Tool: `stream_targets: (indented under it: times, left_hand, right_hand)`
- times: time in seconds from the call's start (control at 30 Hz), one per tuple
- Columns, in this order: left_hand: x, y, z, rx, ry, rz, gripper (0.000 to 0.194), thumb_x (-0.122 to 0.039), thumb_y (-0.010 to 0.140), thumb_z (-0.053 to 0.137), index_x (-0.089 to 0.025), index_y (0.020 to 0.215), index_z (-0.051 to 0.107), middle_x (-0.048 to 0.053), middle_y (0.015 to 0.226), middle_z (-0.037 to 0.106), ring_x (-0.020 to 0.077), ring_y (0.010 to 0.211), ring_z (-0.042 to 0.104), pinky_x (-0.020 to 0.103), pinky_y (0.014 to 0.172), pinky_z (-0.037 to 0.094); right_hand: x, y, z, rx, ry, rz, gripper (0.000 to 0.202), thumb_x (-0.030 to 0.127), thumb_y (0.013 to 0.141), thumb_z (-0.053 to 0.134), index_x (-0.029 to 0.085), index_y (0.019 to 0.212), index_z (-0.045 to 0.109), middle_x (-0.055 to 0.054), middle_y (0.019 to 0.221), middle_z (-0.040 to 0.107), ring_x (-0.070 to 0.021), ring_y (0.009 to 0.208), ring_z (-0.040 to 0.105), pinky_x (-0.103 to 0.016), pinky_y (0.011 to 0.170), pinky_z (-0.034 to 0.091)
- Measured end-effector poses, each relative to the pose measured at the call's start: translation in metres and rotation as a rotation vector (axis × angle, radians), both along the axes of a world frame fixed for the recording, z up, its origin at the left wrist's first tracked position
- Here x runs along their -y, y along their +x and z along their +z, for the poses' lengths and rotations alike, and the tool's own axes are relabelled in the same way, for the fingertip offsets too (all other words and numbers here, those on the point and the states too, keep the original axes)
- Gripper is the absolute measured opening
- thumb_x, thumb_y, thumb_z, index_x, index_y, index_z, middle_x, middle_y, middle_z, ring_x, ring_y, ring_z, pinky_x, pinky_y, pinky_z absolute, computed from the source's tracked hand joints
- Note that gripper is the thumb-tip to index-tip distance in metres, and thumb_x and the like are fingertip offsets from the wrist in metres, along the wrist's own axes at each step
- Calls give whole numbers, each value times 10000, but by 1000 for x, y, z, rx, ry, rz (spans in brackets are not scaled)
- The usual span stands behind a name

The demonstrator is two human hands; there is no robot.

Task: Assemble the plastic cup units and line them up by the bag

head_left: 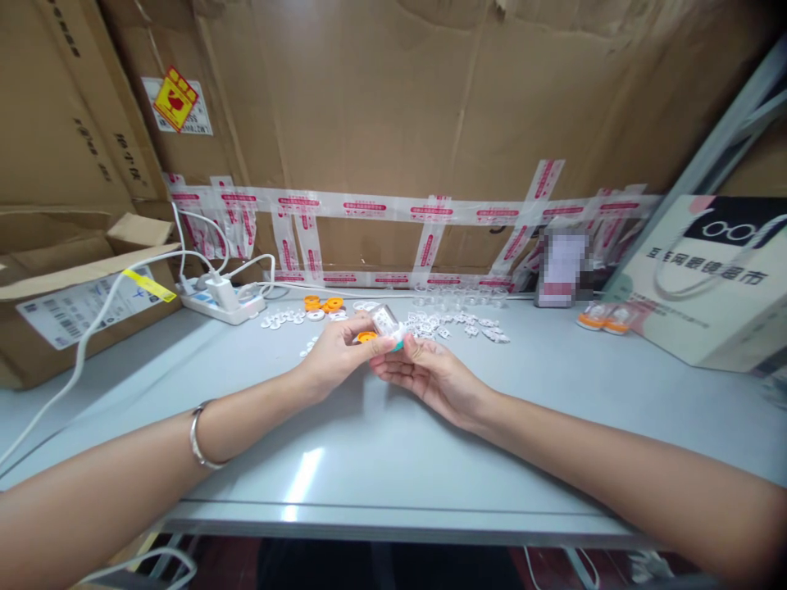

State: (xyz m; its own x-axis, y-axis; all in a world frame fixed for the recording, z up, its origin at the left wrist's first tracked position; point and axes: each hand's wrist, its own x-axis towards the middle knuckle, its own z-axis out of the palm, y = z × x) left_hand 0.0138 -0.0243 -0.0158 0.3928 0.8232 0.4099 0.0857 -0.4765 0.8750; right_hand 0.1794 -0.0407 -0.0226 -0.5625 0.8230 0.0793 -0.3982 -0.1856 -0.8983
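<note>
Over the middle of the table, both hands hold one small clear plastic capsule (pixel 385 321) with white parts inside and a teal rim at its lower end. My left hand (pixel 332 358) pinches it from the left between thumb and fingers. From the right, my right hand (pixel 441 378) grips the teal end with its thumb, its other fingers curled underneath. Just behind the hands lie orange ring-shaped parts (pixel 332 304), small white discs (pixel 283 319) and a spread of small white pieces (pixel 455 320). Clear round covers (pixel 461 296) stand in rows at the back.
Two orange-based clear capsules (pixel 606 318) sit at the right by a paper bag (pixel 682 295). A phone-like object (pixel 562 266), blurred out, leans at the back. On the left are a power strip (pixel 225 307) with white cables and an open carton (pixel 86 303). Large cardboard (pixel 369 106) stands behind.
</note>
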Motion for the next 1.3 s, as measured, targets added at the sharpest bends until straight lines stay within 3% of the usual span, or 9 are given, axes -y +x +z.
stream_targets:
  times: [0.17,0.57,0.77,0.93,1.13,1.3]
  left_hand:
    - [2,0,0,6,4,-52,200,-324,811,578,-169,915,650,44,916,613,190,928,529,327,840,387]
    - [4,-3,8,-21,3,-67,205,-314,805,586,-162,933,633,43,948,604,181,949,524,313,863,393]
    - [2,-6,6,-78,-6,-19,277,-342,798,592,-170,1014,607,56,997,605,183,941,545,309,830,435]
    - [0,-13,10,8,70,-60,376,-316,866,492,-237,1234,483,67,1147,564,175,1022,537,296,855,450]
    - [-1,-15,14,-47,152,7,281,-252,814,571,-176,1083,597,84,1088,624,197,994,572,304,812,494]
    - [-1,-15,13,-72,178,18,275,-245,820,561,-163,1081,593,84,1066,638,187,971,587,305,823,492]
  right_hand:
    - [3,1,4,-19,-73,21,306,414,757,638,118,822,682,-81,799,721,-152,805,671,-311,877,472]
    - [-1,4,7,-39,-133,94,294,338,877,500,95,873,666,-95,831,711,-140,840,664,-272,870,472]
    - [-5,5,10,-56,-190,62,274,296,893,463,108,857,659,-64,790,687,-109,779,648,-226,822,475]
    - [-7,7,9,9,-213,45,268,316,882,474,117,899,653,-78,816,692,-114,762,648,-240,827,487]
    - [-9,10,1,31,-144,75,239,324,845,552,126,935,650,-82,867,706,-129,839,661,-235,822,503]
    - [-9,10,0,19,-153,82,232,326,831,571,118,892,654,-81,829,713,-128,793,670,-244,806,510]
